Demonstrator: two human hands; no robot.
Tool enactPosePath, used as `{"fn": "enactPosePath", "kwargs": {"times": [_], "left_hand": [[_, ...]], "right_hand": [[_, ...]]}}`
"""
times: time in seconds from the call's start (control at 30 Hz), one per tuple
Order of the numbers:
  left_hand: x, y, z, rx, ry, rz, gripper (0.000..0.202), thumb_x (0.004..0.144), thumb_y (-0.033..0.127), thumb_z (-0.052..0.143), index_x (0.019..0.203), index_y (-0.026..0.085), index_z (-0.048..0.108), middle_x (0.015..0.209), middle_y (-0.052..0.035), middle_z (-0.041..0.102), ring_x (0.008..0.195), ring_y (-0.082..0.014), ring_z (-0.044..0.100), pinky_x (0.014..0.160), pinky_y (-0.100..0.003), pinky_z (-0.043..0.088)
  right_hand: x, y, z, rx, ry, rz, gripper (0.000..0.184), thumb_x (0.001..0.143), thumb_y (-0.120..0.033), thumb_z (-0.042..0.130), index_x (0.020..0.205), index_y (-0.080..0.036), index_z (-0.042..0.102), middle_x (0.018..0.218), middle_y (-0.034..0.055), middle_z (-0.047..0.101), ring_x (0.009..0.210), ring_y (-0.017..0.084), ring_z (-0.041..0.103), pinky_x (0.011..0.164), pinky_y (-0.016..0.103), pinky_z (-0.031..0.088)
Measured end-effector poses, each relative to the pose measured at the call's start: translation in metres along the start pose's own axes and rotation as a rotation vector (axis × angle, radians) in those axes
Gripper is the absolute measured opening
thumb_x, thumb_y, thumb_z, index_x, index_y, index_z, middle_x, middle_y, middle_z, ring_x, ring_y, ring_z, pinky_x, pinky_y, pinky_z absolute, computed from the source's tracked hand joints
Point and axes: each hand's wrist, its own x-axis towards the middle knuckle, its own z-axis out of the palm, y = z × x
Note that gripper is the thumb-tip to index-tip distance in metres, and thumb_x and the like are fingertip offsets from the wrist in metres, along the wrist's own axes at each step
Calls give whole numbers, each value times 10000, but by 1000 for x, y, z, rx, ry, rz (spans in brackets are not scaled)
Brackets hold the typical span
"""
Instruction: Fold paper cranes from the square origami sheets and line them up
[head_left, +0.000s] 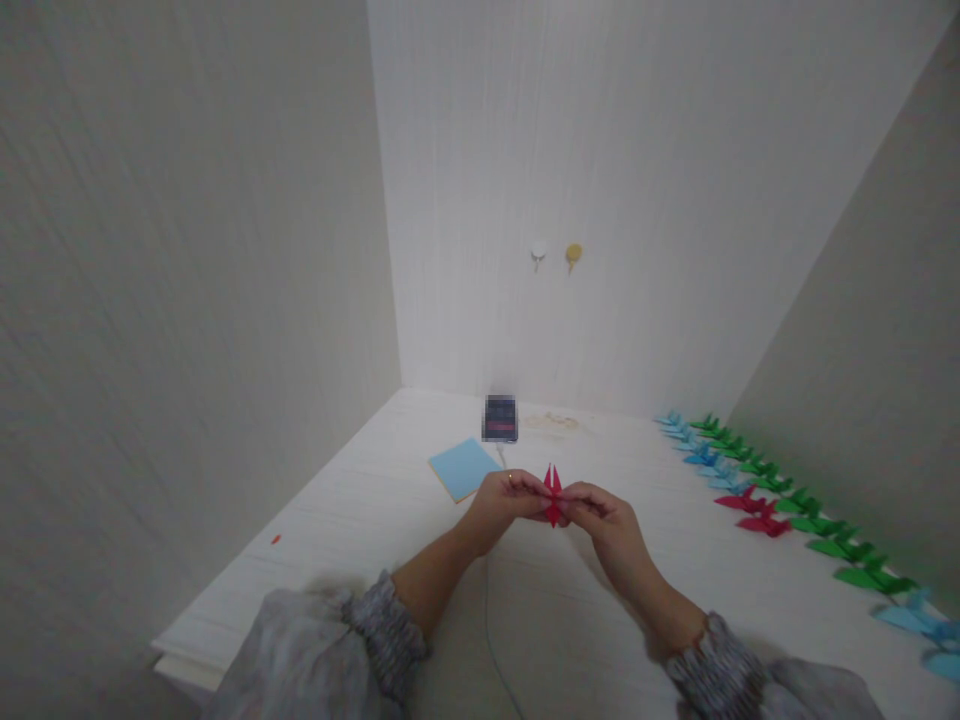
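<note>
Both of my hands meet above the white table (360, 520) and pinch a small red folded paper piece (553, 483) between them. My left hand (508, 500), with a ring on one finger, grips its left side. My right hand (604, 515) grips its right side. Two red points of the paper stick up between my fingertips. A stack of light blue square paper (463, 467) lies just beyond my left hand.
Rows of folded paper figures run along the right wall: green ones (802, 505), blue ones (701, 455) and two red ones (757, 512). A dark blurred object (500, 418) stands at the back. Two hooks (555, 255) hang on the wall. A thin cable (491, 630) crosses the table.
</note>
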Motion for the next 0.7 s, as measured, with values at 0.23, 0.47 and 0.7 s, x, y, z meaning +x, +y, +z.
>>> {"fn": "enactPosePath", "kwargs": {"times": [0.23,0.47,0.7], "left_hand": [[-2,4,2,-37,-27,7,227,530,205,689,701,97,587,661,-43,632,600,-141,587,646,-312,467],[-2,6,3,25,28,6,241,531,231,689,689,86,580,631,-35,618,579,-123,572,630,-291,454],[0,3,3,54,57,64,268,507,205,704,690,107,534,609,-5,600,554,-96,555,573,-230,428]], "right_hand": [[-2,-2,1,51,-68,-105,44,691,-186,563,705,-199,602,701,-4,550,607,122,516,582,258,408],[-1,-6,-1,-52,-77,-137,85,719,-252,540,726,-196,602,714,10,537,677,143,507,624,267,400],[1,-1,2,48,10,-6,213,620,-245,656,797,-203,546,641,-16,542,585,116,502,539,235,401]]}}
